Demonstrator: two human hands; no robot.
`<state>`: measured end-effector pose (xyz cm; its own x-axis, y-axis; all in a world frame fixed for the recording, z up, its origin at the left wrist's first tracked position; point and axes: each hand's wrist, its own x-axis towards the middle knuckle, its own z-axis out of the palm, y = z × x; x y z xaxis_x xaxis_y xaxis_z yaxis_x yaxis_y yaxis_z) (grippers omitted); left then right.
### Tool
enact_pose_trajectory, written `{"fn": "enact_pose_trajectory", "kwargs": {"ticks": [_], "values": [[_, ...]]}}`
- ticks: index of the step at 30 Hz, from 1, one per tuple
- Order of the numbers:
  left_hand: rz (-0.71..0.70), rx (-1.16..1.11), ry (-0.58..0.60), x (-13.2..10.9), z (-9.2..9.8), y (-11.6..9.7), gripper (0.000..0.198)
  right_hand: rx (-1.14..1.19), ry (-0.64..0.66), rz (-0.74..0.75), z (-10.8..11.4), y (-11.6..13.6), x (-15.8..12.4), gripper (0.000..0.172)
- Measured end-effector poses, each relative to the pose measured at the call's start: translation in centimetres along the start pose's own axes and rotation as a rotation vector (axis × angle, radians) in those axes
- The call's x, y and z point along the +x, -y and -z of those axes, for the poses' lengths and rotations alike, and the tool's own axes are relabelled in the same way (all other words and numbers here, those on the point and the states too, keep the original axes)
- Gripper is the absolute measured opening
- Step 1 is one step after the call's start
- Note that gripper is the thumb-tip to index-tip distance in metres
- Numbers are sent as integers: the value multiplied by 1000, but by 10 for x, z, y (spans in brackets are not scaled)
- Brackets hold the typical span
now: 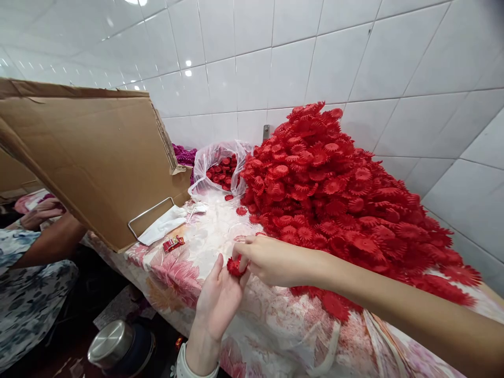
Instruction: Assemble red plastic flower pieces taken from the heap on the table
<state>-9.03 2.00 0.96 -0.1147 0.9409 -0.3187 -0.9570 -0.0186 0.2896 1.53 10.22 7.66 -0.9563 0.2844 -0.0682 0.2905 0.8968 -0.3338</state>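
My left hand (222, 299) is turned palm up in front of the table edge, thumb stretched out. A small red artificial flower piece (235, 266) with a fringed rim rests on its fingers. From the right, my right hand (262, 258) reaches across with bent fingers closed at that same piece. Its fingertips partly cover the flower, and the left fingers are partly hidden behind them. Close beyond my right arm rises a big heap of red flower pieces (315, 178), layered and loose.
A clear plastic bag (202, 170) holds darker red pieces beside the heap. A cardboard sheet (86, 157) stands at left, near a wire frame (149, 212), white tissue (163, 226) and red wrapper (173, 243). Beyond it shows another person's arm (51, 244). A metal-lidded container (110, 344) stands below.
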Motion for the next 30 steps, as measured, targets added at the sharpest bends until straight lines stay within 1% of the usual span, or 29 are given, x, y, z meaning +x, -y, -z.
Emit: {"fn": "enact_pose_trajectory", "kwargs": {"ticks": [3,7,11,13,15,17,18,20,22,24,25,27,28,30], "values": [[6,-1,-21,2,-1,2,57,-34,-30,-24,-5,-3,2,24],[29,-26,-46,3,-2,3,58,-27,-8,10,-8,-1,3,26],[-5,-38,-59,6,0,0,52,-28,-11,-5,-8,0,2,23],[-26,-42,-63,9,3,-1,50,-37,-24,-28,-4,-2,4,24],[-33,-43,-67,11,6,-2,49,-40,-32,-44,3,-5,9,31],[-19,-48,-67,11,10,-2,49,-53,-39,-72,13,-10,19,37],[-6,-54,-61,11,12,-2,49,-67,-33,-96,17,-12,26,38],[22,-70,-39,10,14,-2,52,-102,32,-146,22,-16,40,30],[34,-83,-22,9,15,-2,53,-132,158,-184,24,-17,54,21],[32,-90,-35,9,14,-2,53,-153,274,-208,24,-17,65,24],[30,-93,-46,9,13,-1,52,-160,312,-214,25,-17,68,25],[29,-95,-69,10,13,-1,52,-166,333,-217,29,-14,70,26],[29,-92,-79,10,14,-1,52,-169,312,-215,32,-12,68,25],[34,-83,-86,12,17,0,52,-169,227,-202,36,-7,59,22]]}}
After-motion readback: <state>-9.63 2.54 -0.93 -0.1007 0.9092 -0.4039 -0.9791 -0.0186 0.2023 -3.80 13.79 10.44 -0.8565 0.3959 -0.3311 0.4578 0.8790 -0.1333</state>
